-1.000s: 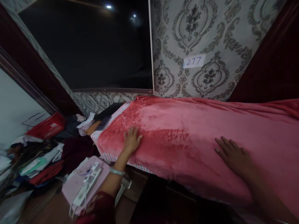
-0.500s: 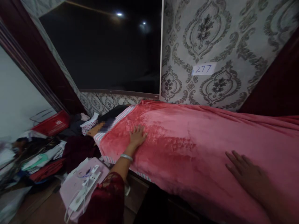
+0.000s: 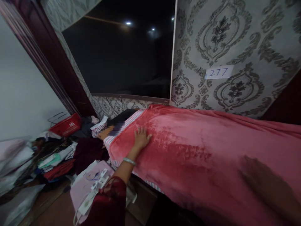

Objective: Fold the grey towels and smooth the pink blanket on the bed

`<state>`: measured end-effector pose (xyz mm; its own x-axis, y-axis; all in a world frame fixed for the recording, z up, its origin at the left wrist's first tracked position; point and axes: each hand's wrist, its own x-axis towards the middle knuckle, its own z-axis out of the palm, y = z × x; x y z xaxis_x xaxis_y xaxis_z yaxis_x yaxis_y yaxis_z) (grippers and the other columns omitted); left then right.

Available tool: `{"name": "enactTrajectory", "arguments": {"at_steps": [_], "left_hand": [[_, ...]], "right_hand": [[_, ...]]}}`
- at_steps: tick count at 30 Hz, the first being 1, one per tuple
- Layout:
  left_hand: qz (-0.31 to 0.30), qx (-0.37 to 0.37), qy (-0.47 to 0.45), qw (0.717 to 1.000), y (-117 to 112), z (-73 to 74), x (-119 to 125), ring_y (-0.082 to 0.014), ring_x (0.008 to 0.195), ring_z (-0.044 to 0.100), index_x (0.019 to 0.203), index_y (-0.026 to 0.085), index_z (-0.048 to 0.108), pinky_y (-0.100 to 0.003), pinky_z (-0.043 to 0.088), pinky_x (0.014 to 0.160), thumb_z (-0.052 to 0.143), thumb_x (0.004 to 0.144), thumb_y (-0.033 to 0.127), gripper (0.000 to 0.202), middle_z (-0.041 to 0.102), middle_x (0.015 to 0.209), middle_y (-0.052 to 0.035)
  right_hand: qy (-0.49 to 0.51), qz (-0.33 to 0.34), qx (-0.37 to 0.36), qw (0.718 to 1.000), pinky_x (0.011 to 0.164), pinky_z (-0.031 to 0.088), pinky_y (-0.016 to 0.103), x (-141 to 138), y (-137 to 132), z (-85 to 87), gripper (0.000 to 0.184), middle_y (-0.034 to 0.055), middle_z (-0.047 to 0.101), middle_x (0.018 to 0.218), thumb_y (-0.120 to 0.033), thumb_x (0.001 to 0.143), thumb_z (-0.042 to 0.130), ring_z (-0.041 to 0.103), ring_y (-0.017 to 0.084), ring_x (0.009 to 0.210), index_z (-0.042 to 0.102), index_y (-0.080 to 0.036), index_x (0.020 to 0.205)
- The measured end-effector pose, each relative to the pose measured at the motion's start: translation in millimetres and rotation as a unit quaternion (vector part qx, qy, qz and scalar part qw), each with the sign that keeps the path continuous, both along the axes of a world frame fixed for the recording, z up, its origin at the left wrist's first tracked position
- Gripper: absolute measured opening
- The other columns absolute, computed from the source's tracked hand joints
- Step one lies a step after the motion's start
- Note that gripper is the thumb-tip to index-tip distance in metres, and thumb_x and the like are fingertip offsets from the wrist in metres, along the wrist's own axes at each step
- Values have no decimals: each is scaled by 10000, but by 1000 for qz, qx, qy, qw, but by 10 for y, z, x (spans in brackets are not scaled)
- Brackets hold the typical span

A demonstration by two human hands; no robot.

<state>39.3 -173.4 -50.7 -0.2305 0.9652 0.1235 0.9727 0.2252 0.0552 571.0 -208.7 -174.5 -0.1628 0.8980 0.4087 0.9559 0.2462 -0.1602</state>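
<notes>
A plush pink-red blanket [image 3: 183, 131] with a striped edge lies spread over a long, low piece of furniture. My left hand [image 3: 142, 138] rests flat on its left part, fingers spread, a silver bangle on the wrist. Over the right part of the blanket is my right hand [image 3: 263, 179], smeared by motion; its fingers look stretched out and hold nothing I can see. Whether the right palm touches the cloth I cannot tell. Around the left hand the pile shows darker, brushed patches.
A large dark television [image 3: 127, 53] hangs behind the blanket. A pink stool [image 3: 80, 191] bearing a white power strip [image 3: 90, 199] stands by my left forearm. Heaped clothes [image 3: 58, 163] and a red bag [image 3: 66, 124] lie at the left. A paper marked 277 [image 3: 219, 72] is on the wall.
The view has shifted, so the scene sits farther right and slightly lower. My left hand stays on the blanket's left part; my right hand is now blurred by motion.
</notes>
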Motion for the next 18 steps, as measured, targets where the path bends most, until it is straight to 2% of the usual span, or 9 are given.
{"name": "enactTrajectory", "arguments": {"at_steps": [3, 6, 8, 10, 14, 18], "left_hand": [[-61, 1, -13, 998, 364, 46, 193, -290, 1542, 130, 1556, 207, 310, -538, 137, 1234, 283, 978, 548, 671, 189, 1669, -110], [-49, 2, -14, 999, 549, 6, 173, -300, 1528, 188, 1536, 203, 358, -551, 146, 1231, 281, 978, 538, 656, 269, 1645, -115], [-19, 7, -13, 1000, 548, -60, 50, -325, 1512, 228, 1520, 193, 391, -575, 157, 1220, 277, 979, 524, 645, 325, 1620, -132], [12, 17, -9, 1000, 482, -127, -116, -345, 1508, 231, 1512, 198, 406, -596, 157, 1212, 274, 977, 520, 638, 339, 1613, -138], [68, 27, -2, 997, 345, -190, -397, -344, 1510, 224, 1507, 157, 402, -611, 175, 1199, 261, 978, 504, 648, 329, 1610, -178], [103, 29, -3, 994, 413, -143, -403, -357, 1504, 239, 1504, 107, 387, -626, 178, 1189, 235, 980, 513, 680, 315, 1602, -227]], "right_hand": [[-25, -17, -5, 1000, 1057, 429, 619, -608, 146, 402, 652, 131, 423, 1560, -483, 959, 241, 399, 388, 1414, 399, -211, 1531], [-47, 24, -23, 998, 1057, 424, 604, -1186, 307, 628, 608, 101, 415, 1570, -471, 973, 244, 391, 362, 1424, 455, -256, 1502], [-58, 52, -31, 996, 1055, 414, 605, -1420, 391, 611, 586, 93, 428, 1563, -463, 976, 257, 394, 355, 1422, 475, -279, 1487], [-68, 65, -30, 995, 1066, 391, 605, -1520, 439, 509, 576, 93, 430, 1562, -453, 979, 256, 387, 349, 1427, 495, -277, 1473], [-77, 71, -12, 994, 1084, 358, 591, -1503, 456, 315, 587, 96, 417, 1571, -458, 985, 235, 370, 340, 1438, 500, -261, 1470], [-71, 68, -4, 995, 1082, 359, 586, -1480, 456, 288, 594, 82, 429, 1564, -495, 984, 232, 376, 336, 1433, 494, -281, 1473]]}}
